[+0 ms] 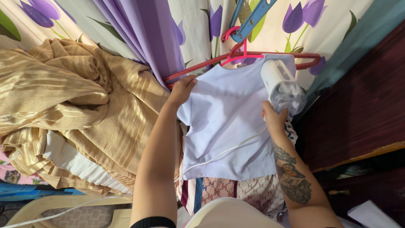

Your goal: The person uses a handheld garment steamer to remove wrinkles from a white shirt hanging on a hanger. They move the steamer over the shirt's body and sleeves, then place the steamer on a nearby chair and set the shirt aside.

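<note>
A small pale lilac shirt hangs on a red hanger in front of a tulip-printed curtain. My left hand grips the shirt's left shoulder and sleeve, holding the cloth taut. My right hand holds a white handheld garment steamer with its head pressed against the shirt's upper right part. The steamer's white cord runs down across the shirt front.
A heap of gold striped fabric lies to the left. A purple curtain hangs behind. Dark wooden furniture stands at the right. A patterned garment shows below the shirt. A beige plastic chair sits at lower left.
</note>
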